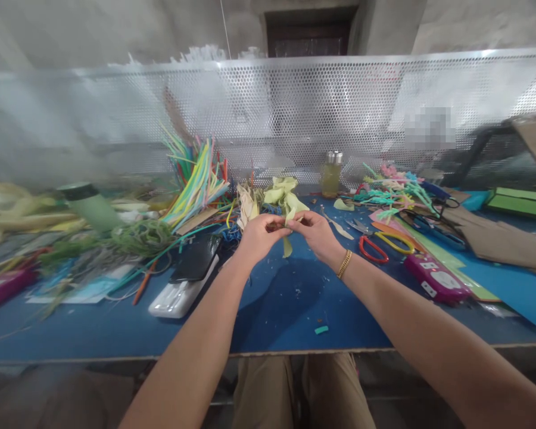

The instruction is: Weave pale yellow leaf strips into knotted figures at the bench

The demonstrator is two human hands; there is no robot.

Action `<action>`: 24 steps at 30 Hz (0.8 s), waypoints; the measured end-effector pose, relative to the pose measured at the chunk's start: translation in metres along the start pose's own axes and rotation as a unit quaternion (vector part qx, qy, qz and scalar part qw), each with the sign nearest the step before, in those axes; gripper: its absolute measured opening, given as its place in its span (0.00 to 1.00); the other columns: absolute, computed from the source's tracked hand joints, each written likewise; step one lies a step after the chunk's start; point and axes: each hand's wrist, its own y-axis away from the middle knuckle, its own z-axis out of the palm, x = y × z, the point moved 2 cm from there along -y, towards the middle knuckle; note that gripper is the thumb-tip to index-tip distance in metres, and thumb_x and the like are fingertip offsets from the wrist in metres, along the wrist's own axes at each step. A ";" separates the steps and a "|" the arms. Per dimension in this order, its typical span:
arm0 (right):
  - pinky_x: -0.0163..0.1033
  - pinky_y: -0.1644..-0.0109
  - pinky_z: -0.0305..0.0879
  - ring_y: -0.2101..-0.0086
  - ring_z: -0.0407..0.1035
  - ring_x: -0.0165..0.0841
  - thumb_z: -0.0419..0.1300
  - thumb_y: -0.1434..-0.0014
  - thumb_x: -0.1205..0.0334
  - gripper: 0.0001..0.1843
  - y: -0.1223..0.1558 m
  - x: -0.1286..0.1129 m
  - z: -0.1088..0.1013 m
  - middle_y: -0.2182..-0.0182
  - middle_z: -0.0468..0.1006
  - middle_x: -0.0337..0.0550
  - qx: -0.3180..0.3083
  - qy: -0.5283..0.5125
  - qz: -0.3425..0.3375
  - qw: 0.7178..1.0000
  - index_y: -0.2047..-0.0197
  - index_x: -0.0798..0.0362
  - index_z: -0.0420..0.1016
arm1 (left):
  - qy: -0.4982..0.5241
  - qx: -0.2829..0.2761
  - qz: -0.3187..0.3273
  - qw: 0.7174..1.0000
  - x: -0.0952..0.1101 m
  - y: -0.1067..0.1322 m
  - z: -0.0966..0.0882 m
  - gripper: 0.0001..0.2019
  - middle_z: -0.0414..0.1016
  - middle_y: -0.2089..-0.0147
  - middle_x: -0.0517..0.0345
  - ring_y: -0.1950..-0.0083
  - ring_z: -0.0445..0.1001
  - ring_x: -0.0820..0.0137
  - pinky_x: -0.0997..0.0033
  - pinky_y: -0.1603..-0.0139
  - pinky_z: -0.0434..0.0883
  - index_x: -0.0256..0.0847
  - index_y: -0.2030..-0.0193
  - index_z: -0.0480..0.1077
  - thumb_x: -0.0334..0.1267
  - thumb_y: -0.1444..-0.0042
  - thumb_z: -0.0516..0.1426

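My left hand (259,234) and my right hand (316,232) meet above the blue table (277,310), fingers pinched together on a pale yellow-green paper strip piece (287,210). A tail of the strip hangs down between the hands. The right wrist carries a gold bracelet (344,264). Just behind the hands lie a cream folded paper shape (246,207) and more yellow-green strips.
A bundle of coloured strips (196,179) fans up at left beside a green bottle (90,205). A phone on a white case (187,277) lies left of my arm. Scissors with red and yellow handles (375,247), a pink case (435,280) and a small jar (332,173) sit right. Perforated metal screen behind.
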 end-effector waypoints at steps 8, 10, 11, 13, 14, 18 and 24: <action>0.36 0.64 0.61 0.71 0.61 0.28 0.67 0.54 0.52 0.14 0.000 0.000 0.003 0.76 0.67 0.34 0.005 -0.020 0.012 1.000 0.73 0.51 0.68 | 0.021 -0.019 -0.064 0.998 0.002 0.002 0.002 0.10 0.70 0.78 0.59 0.72 0.66 0.69 0.70 0.71 0.61 0.42 0.74 0.79 0.46 0.55 0.66; 0.35 0.64 0.60 0.72 0.60 0.27 0.66 0.54 0.54 0.14 -0.001 0.000 0.002 0.76 0.67 0.34 0.025 -0.029 0.012 0.999 0.74 0.51 0.67 | 0.028 -0.037 -0.089 0.995 0.001 0.002 0.003 0.10 0.68 0.80 0.60 0.75 0.63 0.71 0.70 0.72 0.58 0.41 0.73 0.79 0.46 0.55 0.66; 0.35 0.64 0.60 0.72 0.60 0.27 0.66 0.54 0.54 0.14 -0.001 0.000 0.001 0.75 0.67 0.34 0.038 -0.035 0.010 0.999 0.74 0.51 0.66 | 0.028 -0.045 -0.097 0.994 0.001 0.001 0.004 0.11 0.67 0.81 0.61 0.76 0.61 0.72 0.70 0.73 0.57 0.40 0.72 0.79 0.46 0.55 0.65; 0.34 0.64 0.60 0.72 0.59 0.27 0.67 0.54 0.56 0.13 -0.002 0.000 -0.001 0.75 0.66 0.34 0.060 -0.041 0.009 0.997 0.74 0.51 0.66 | 0.026 -0.056 -0.099 0.993 0.002 0.001 0.006 0.11 0.65 0.81 0.63 0.77 0.59 0.73 0.70 0.73 0.55 0.40 0.73 0.78 0.46 0.54 0.65; 0.34 0.64 0.60 0.72 0.59 0.27 0.67 0.54 0.56 0.13 -0.003 0.000 -0.002 0.75 0.66 0.34 0.068 -0.040 0.009 0.997 0.74 0.51 0.66 | 0.026 -0.058 -0.094 0.994 0.003 0.001 0.007 0.11 0.64 0.81 0.63 0.77 0.58 0.74 0.71 0.73 0.55 0.40 0.73 0.77 0.46 0.53 0.64; 0.35 0.65 0.59 0.73 0.59 0.27 0.66 0.53 0.55 0.13 -0.003 -0.002 -0.005 0.76 0.65 0.32 0.064 -0.025 0.005 0.998 0.73 0.51 0.65 | 0.027 -0.063 -0.074 0.995 0.003 0.002 0.008 0.11 0.63 0.81 0.64 0.77 0.57 0.74 0.71 0.73 0.54 0.40 0.76 0.73 0.45 0.51 0.63; 0.37 0.60 0.63 0.67 0.67 0.30 0.62 0.45 0.53 0.11 -0.005 -0.009 -0.008 0.69 0.75 0.38 -0.067 0.134 0.001 0.989 0.62 0.51 0.74 | 0.019 -0.003 -0.070 0.997 -0.009 -0.001 -0.002 0.12 0.68 0.76 0.60 0.73 0.64 0.71 0.71 0.70 0.61 0.40 0.73 0.75 0.46 0.48 0.59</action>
